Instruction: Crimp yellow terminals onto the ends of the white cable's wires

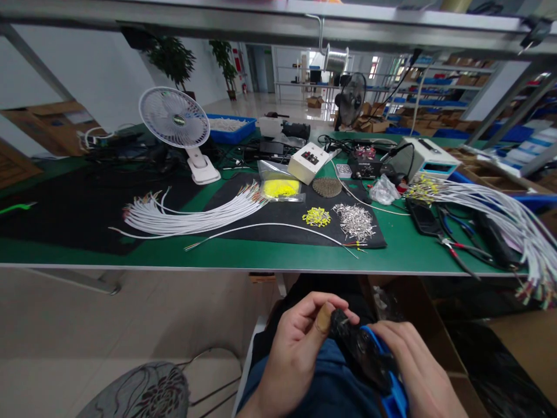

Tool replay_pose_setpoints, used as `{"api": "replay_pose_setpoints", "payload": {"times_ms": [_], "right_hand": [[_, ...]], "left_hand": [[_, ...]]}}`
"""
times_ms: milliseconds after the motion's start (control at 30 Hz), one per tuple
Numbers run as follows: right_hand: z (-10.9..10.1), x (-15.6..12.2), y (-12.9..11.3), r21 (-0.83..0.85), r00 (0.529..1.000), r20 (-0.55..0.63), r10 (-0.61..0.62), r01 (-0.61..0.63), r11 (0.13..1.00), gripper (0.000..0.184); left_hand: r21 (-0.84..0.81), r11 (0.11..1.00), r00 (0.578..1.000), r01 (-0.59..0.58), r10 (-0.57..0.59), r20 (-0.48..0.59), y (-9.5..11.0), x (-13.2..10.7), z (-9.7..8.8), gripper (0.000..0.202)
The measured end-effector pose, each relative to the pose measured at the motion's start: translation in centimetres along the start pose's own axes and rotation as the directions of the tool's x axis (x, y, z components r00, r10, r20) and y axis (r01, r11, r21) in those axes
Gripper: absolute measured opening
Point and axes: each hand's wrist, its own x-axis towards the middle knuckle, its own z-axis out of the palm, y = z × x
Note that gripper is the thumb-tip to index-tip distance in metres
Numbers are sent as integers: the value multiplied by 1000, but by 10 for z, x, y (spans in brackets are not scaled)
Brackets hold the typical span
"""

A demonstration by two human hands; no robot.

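Note:
Low over my lap, my right hand (415, 363) is wrapped round the blue handles of crimping pliers (363, 351) with a dark head. My left hand (300, 348) closes its thumb and fingers about the head end; a brownish cover sits on the thumb. A small pale bit shows at the jaws, too small to name. On the bench beyond lie a single white cable (270, 226), a pile of silver terminals (355, 222), yellow small parts (317, 216) and a bundle of white cables (195, 215).
Along the green bench (243, 255) stand a white fan (175, 119), a white box (308, 162) and a bag of yellow parts (281, 187). At right lie more white cables (500, 203) and red-handled cutters (456, 247). A stool (139, 392) is at lower left, a cardboard box (422, 325) at right.

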Motion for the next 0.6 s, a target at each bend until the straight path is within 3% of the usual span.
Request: {"api": "replay_pose_setpoints", "payload": {"times_ms": [100,333,433,500,600], "right_hand": [[-2,-4,3,-215,996,27,-82,86,973,88],[-5,-8,5,-276,995,19,-96,98,956,88],[-3,-4,3,-188,996,-15,-89,85,979,81],[1,0,1,-44,996,-74,-53,49,998,64],[10,3,-5,229,978,-128,165,-132,964,37]], "left_hand": [[12,1000,1000,-10,10,18,0,-3,0,20],[15,1000,1000,13,-13,23,0,-3,-2,23],[16,1000,1000,17,-18,22,-3,-5,-2,24],[68,997,1000,20,-21,3,-5,-6,-4,24],[309,950,997,-48,66,-48,-6,0,-9,22]]}}
